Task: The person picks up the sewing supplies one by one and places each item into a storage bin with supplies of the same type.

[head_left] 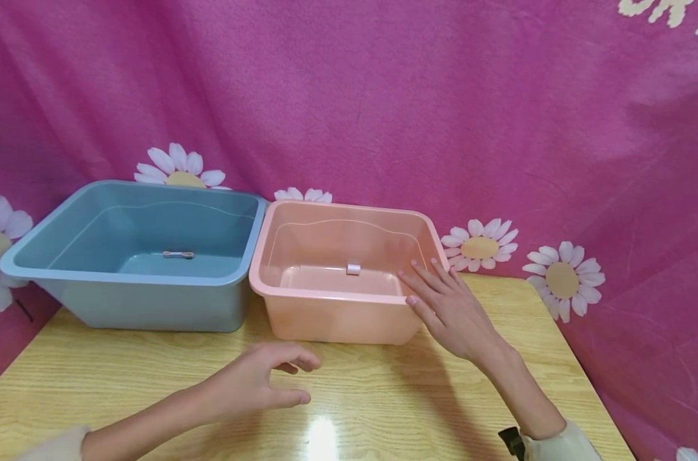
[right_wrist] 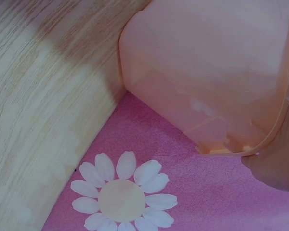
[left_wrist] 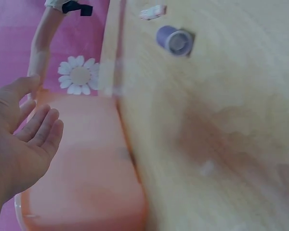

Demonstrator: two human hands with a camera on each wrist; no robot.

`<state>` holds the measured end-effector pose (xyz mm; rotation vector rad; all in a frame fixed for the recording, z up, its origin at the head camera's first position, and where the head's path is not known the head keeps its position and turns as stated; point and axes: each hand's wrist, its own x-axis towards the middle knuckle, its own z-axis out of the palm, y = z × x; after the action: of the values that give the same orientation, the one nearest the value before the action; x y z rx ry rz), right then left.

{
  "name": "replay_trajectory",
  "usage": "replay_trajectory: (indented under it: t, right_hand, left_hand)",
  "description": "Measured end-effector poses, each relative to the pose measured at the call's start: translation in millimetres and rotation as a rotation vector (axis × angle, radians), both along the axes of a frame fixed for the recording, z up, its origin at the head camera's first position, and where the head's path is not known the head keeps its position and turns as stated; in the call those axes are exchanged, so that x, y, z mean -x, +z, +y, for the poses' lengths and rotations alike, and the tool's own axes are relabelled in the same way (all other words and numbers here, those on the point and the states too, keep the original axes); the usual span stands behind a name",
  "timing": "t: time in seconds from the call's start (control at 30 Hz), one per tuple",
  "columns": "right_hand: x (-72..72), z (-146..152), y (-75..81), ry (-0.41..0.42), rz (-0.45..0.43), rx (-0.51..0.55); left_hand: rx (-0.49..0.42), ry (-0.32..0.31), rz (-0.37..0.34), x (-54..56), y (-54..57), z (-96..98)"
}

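Note:
In the head view, a pink plastic basin stands on the wooden table, with a small whitish piece on its floor. My right hand reaches over the basin's right front rim, fingers spread and straight. The right wrist view shows part of that hand against the rim. In front of the basin, my left hand is held with loosely bent fingers and thumb apart, nothing between them. The left wrist view shows its palm overlapping the basin's side.
Left of the pink basin, close against it, stands a blue basin with a small slender object inside. A purple spool-like cylinder and a small pink-and-white item lie on the table. A magenta cloth with daisies hangs behind.

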<state>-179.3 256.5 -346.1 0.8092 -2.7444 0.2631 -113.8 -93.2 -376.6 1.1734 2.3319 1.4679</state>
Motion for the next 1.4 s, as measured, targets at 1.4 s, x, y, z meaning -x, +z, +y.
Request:
replay_trajectory:
  t: [1.4]
  right_hand:
    - [0.1, -1, -2.3, 0.011, 0.022, 0.018]
  left_hand:
    - [-0.01, -0.286, -0.289, -30.6, -94.0, -18.7]
